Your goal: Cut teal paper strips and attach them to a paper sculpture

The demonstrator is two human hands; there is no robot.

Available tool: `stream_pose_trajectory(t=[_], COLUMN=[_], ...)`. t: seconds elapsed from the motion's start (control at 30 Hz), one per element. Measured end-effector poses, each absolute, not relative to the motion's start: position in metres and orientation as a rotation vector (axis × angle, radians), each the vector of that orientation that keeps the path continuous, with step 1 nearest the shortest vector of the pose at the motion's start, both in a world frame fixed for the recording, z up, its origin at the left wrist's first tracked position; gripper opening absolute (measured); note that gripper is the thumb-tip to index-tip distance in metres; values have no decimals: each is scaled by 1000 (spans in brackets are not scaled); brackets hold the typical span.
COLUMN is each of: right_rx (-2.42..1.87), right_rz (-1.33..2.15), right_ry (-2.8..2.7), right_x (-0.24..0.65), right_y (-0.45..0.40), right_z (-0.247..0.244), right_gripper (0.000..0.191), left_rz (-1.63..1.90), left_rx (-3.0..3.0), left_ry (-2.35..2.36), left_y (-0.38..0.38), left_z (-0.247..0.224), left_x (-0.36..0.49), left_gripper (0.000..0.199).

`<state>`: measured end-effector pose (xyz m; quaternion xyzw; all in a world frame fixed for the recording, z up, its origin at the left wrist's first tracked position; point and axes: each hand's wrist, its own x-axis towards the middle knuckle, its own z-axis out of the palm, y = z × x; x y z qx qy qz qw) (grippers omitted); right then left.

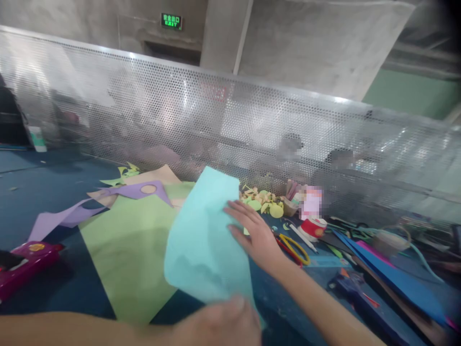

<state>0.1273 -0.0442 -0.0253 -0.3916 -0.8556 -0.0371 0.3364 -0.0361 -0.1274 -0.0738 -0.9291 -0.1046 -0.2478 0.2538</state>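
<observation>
A light-blue sheet of paper (207,226) curves upward in front of me. My left hand (223,322), blurred at the bottom, is closed on its near edge. Over the sheet's right side lies my right hand (254,233), its fingers stretched out and resting against the surface. Under and left of it spreads a larger light-green sheet (129,245). A purple sheet with a round hole (131,190) rests across the green one's far end, near a tan sheet (158,174).
Yellow and green paper scraps (264,201) lie by the perforated metal panel (180,105). To the right are yellow-handled scissors (296,249), a white pen (304,239), a red-and-white roll (313,227), a dark-blue tool (355,290) and blue sheets (392,274). A magenta device (34,262) sits left.
</observation>
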Motion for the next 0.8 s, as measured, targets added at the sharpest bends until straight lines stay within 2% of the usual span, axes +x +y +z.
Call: stream_pose_trajectory(t=[0.13,0.33,0.43,0.5,0.7,0.8], right_rx=[-1237,-1178,-1192,-1182,-1120,-1102], right_rz=[44,462,590,602,470,431], right_ry=[-2214,-2210,-2231,-2262,-2325,-2281], right_x=[138,134,133,134,137,138], right_y=[-21,-48,-64,-68,-66,-65], right_z=[-38,-58,-58,-56,-58,-62], right_gripper=[38,27,26,25,15,23], left_rz=[-421,-160,-217,-320,-444,-478], left_rx=[-2440,-2711,-2839,-2923,-2999,-3109], left_ry=[-551,-799,-921,-1004,-1115,-1208], left_y=[-95,-67,-60,-56,-48,-34], left_z=[-66,-57,-52,-49,-44,-42], left_x=[-41,-52,-53,-55,-63,-64], left_gripper=[16,30,13,14,20,39])
